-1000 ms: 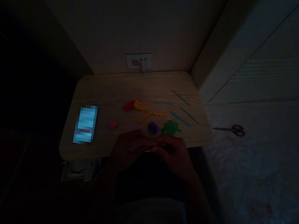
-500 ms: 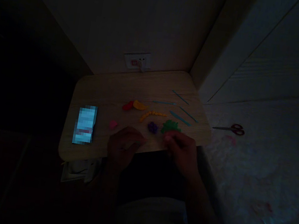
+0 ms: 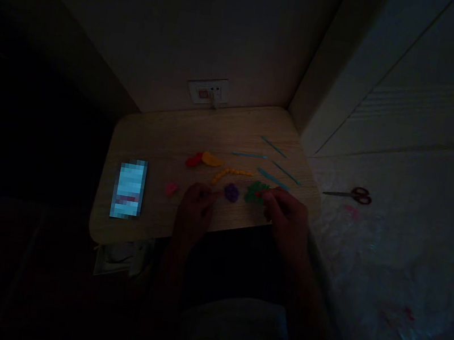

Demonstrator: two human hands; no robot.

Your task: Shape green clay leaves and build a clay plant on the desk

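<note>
In dim light, my left hand (image 3: 194, 211) is over the front of the small wooden table (image 3: 150, 135), between a pink clay lump (image 3: 171, 188) and a cluster of purple clay balls (image 3: 231, 192). Its fingers are drawn together; what they hold, if anything, is too dark to make out. My right hand (image 3: 288, 217) pinches thumb to forefinger beside a green clay piece (image 3: 253, 190). A small reddish bit shows at its fingertips, though I cannot tell whether it is clay or skin. Behind lies a curved string of orange clay beads (image 3: 233, 171).
Red (image 3: 194, 159) and yellow-orange clay pieces (image 3: 212, 159) touch near mid-table. Several blue modelling tools (image 3: 273, 178) lie at the right. A phone with a lit, blurred screen (image 3: 128, 189) is at the left. Scissors (image 3: 361, 196) lie beyond the right edge; a wall socket (image 3: 207, 92) is behind.
My right hand has shifted right and slightly up, uncovering more table in front of the green piece. The left hand has moved right, its fingers drawing closer together.
</note>
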